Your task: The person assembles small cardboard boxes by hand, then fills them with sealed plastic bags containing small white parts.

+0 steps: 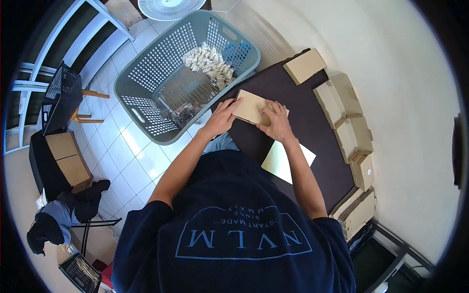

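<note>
A small brown cardboard box (251, 106) with its lid closed rests on the dark table, in front of my body. My left hand (222, 117) grips its left end, with the fingers along the edge. On the right part of the box is my right hand (277, 122), its fingers bent over the top and the near edge. A pale, shiny sheet (283, 163) lies on the table below my right forearm.
Along the right side of the dark table (312, 122) stand open cardboard boxes (339, 100) and closed ones (305, 66). A large grey-green basket (146, 73) with wrapped pieces stands at the left. A fan (171, 6) is at the top.
</note>
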Available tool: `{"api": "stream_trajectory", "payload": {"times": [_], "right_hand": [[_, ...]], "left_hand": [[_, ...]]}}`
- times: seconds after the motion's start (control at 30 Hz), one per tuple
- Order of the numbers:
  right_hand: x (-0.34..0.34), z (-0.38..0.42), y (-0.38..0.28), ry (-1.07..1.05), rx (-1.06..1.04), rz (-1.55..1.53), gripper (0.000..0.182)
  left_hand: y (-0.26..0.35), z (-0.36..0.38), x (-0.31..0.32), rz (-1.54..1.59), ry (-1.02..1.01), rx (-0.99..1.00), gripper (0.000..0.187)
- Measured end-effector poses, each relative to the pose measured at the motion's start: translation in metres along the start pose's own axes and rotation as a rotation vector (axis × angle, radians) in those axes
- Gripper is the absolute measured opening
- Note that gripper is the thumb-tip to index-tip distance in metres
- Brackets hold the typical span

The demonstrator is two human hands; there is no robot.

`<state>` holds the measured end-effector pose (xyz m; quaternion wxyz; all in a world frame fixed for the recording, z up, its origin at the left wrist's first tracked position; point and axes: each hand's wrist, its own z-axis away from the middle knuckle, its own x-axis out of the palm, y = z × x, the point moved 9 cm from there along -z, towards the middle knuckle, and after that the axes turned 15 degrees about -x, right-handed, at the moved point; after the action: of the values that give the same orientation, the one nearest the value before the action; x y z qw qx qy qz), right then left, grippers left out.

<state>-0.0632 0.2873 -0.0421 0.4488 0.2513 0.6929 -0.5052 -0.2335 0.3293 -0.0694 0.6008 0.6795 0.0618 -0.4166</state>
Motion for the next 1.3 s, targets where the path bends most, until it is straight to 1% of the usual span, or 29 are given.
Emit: {"api": "stream_trajectory", "payload": {"times": [0.07, 0.13, 0.23, 0.27, 0.33, 0.53, 0.77, 0.97, 1.07, 1.13, 1.3], "right_hand": [[0.001, 0.001, -0.001, 0.0, 0.0, 0.0, 0.047], [0.0, 0.001, -0.003, 0.009, 0.012, 0.019, 0.046], [0.0, 0.0, -0.003, 0.029, 0.015, 0.022, 0.045], [0.0, 0.001, -0.004, 0.027, 0.015, 0.02, 0.045], [0.0, 0.0, -0.004, 0.02, 0.015, 0.015, 0.045], [0.0, 0.002, -0.007, 0.035, -0.004, 0.05, 0.043], [0.001, -0.001, -0.013, -0.011, -0.008, 0.092, 0.042], [-0.001, 0.003, -0.018, 0.02, -0.055, 0.142, 0.043], [-0.009, 0.003, -0.012, -0.036, -0.07, 0.117, 0.044], [-0.008, 0.002, -0.005, -0.118, -0.143, -0.02, 0.049], [-0.006, 0.001, 0.005, -0.203, -0.11, -0.041, 0.051]], "left_hand": [[-0.001, 0.001, 0.0, 0.006, -0.004, -0.009, 0.064], [-0.006, -0.001, 0.005, 0.0, -0.075, -0.059, 0.065], [-0.007, -0.001, 0.005, 0.029, -0.117, -0.098, 0.065], [-0.007, 0.0, 0.005, 0.029, -0.118, -0.1, 0.065], [-0.005, -0.001, 0.001, 0.128, -0.121, -0.073, 0.066], [-0.002, 0.003, 0.008, 0.005, -0.149, -0.121, 0.073], [-0.005, 0.005, 0.017, -0.059, -0.062, -0.154, 0.075], [-0.005, 0.005, 0.019, -0.098, -0.02, -0.199, 0.076], [-0.003, 0.005, 0.018, -0.091, -0.012, -0.191, 0.075], [-0.004, 0.005, 0.019, -0.102, -0.021, -0.208, 0.074], [-0.003, 0.004, 0.018, -0.088, -0.042, -0.213, 0.071]]}}
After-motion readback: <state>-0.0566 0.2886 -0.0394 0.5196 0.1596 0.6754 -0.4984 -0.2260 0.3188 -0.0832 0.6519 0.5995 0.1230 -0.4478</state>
